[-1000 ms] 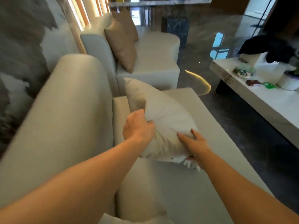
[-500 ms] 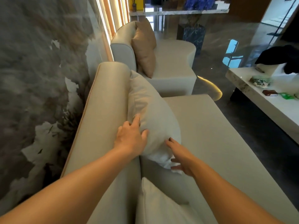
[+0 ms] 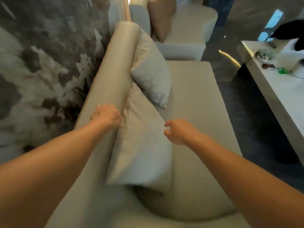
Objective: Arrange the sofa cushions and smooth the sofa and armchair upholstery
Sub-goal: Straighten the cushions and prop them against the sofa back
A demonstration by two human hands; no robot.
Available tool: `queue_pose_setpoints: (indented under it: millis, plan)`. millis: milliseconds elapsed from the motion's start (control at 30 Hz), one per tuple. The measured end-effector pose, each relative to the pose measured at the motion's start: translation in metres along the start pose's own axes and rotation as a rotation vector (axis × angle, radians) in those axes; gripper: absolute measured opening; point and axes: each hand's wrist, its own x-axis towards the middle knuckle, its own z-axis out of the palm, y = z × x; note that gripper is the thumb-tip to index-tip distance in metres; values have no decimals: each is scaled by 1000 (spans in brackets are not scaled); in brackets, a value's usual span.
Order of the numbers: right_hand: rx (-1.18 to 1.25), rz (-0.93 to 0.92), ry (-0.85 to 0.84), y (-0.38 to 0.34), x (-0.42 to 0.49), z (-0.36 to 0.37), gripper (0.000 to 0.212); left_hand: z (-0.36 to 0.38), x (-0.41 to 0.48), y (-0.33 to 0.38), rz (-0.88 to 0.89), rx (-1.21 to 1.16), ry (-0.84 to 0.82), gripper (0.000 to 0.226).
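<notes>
A long beige sofa [image 3: 194, 99] runs away from me along the wall, its rounded backrest [image 3: 113, 66] on the left. A pale cushion [image 3: 151, 69] leans on the backrest further along. A nearer pale cushion [image 3: 141, 150] leans on the backrest right in front of me. My left hand [image 3: 106, 115] lies where the backrest meets this cushion's top edge, with its fingers curled and hidden. My right hand [image 3: 179, 132] hovers at the cushion's right edge, fingers bent and apart, holding nothing. Beyond the sofa stands a white armchair [image 3: 185, 30] with tan cushions [image 3: 162, 18].
A white low table [image 3: 279, 89] stands to the right across a strip of dark glossy floor [image 3: 243, 122], with small items, a green object [image 3: 282, 70] and something black on it. A grey and white marbled wall [image 3: 46, 63] runs behind the backrest.
Both hands have let go of the further cushion, which now leans on the backrest. They have drawn back to the nearer cushion, and my view has tilted down.
</notes>
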Motion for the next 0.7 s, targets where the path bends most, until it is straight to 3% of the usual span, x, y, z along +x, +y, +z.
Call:
queue_pose_setpoints:
  millis: [233, 300, 533, 700]
  plan:
    - [-43, -18, -295, 3, -229, 89, 37, 60, -220, -69, 0, 13, -53, 50]
    - [-33, -13, -239, 5, -261, 111, 44, 82, -251, -82, -8, 3, -47, 60]
    - [-32, 92, 42, 1, -343, 191, 82, 137, -347, -87, -94, -202, 53, 59]
    - [-72, 135, 257, -6, -347, 219, 83, 148, -363, -71, -139, -235, 122, 63]
